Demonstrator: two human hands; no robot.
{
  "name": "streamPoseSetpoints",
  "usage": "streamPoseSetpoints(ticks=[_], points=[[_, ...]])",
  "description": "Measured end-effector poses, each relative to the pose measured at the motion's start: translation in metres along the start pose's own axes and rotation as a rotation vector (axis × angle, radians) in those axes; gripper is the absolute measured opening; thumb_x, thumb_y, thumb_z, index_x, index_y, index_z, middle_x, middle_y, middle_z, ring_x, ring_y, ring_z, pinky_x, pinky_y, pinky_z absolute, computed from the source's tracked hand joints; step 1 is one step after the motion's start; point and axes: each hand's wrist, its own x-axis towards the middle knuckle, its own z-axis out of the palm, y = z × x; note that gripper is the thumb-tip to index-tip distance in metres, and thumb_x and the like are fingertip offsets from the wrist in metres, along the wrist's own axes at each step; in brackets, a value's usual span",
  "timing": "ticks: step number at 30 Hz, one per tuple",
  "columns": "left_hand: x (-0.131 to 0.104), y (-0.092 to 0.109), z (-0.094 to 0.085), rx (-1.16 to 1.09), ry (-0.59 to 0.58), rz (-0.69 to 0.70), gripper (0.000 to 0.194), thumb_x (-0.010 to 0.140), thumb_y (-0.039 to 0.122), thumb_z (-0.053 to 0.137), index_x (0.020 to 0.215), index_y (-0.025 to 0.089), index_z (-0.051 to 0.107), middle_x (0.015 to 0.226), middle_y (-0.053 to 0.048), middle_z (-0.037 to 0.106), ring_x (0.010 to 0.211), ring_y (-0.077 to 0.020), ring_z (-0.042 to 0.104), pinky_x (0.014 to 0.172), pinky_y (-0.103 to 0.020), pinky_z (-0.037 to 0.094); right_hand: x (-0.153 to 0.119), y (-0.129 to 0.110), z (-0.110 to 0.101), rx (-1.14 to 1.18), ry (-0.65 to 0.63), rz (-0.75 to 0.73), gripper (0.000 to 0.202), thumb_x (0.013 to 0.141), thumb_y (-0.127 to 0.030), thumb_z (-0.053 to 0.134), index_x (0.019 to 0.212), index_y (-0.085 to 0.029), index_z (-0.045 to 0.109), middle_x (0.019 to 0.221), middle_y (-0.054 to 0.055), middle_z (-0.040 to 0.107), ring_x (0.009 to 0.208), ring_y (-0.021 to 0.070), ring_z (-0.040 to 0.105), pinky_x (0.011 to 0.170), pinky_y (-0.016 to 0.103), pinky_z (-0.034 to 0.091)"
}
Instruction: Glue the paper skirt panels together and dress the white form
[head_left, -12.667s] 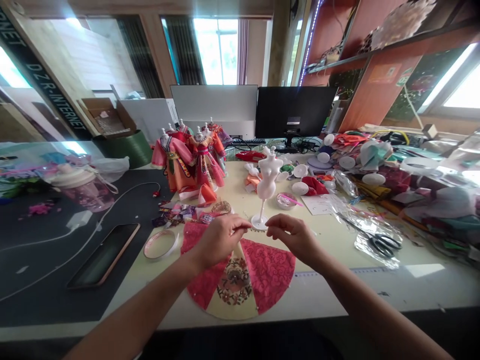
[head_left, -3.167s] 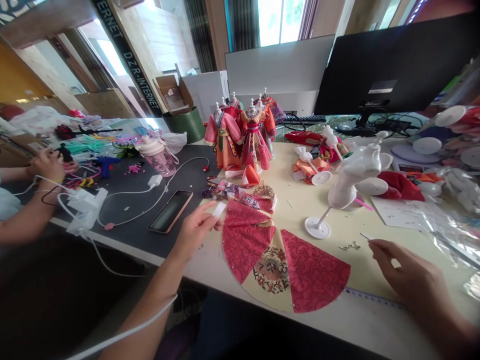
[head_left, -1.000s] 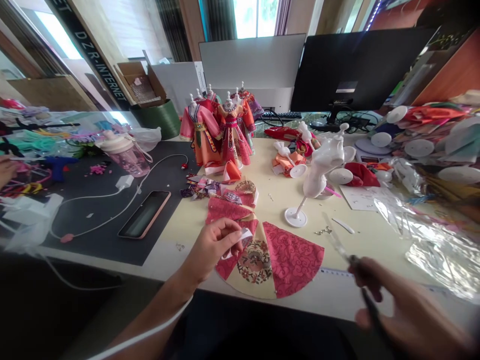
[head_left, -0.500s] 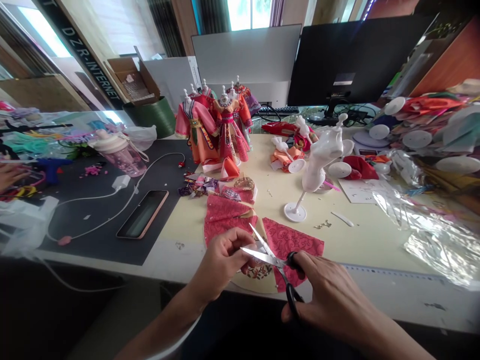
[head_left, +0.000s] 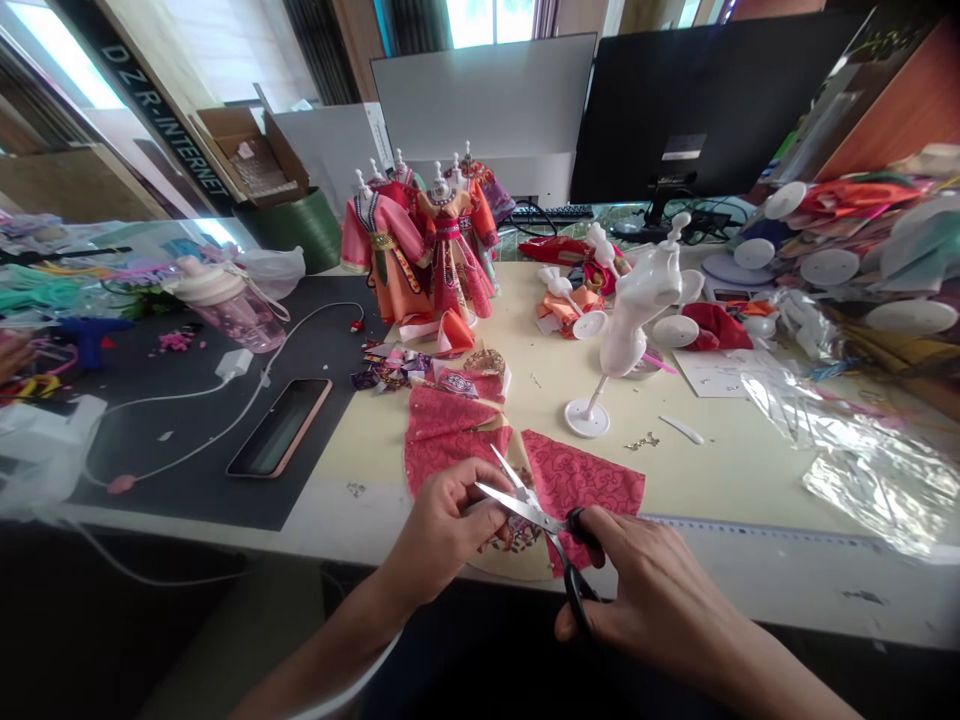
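My right hand [head_left: 649,585] grips black-handled scissors [head_left: 536,513] by their loops, with the blades apart and pointing left. The blades reach to the fingertips of my left hand [head_left: 450,525], whose thumb and fingers are pinched together. A small pale piece shows between those fingers and the blades; its kind is hard to make out. Beneath lie a red patterned fabric panel [head_left: 581,480] on the right, another red fabric panel [head_left: 446,430] on the left, and a cream fabric piece with a floral print [head_left: 517,535], partly hidden by my hands.
A white mini mannequin [head_left: 634,310] stands behind the fabric. Several dressed doll forms [head_left: 442,240] are grouped farther back. On the dark mat lies a phone [head_left: 280,428]. A ruler [head_left: 750,530] runs along the front right, near clear plastic film [head_left: 862,480]. Another person's hand [head_left: 13,352] shows far left.
The scissor blades have closed slightly around the small piece. The view has shifted a little, so everything sits slightly higher and farther left. Both hands keep their hold.
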Motion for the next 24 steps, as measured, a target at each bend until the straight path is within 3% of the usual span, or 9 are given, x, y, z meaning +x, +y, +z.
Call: streamPoseSetpoints(ticks=[24], points=[[0.0030,-0.0019,0.0007,0.003,0.003,0.037,0.002,0.080,0.015,0.057,0.081,0.015,0.060,0.060,0.002,0.060,0.052,-0.0070,0.052,0.046,-0.016,0.038,0.0043,0.0005,-0.0004,-0.023,-0.035,-0.005,0.043,0.064,-0.055,0.070,0.080,-0.020,0.050,0.067,-0.003,0.059,0.060,0.0164,0.054,0.055,0.026,0.026]])
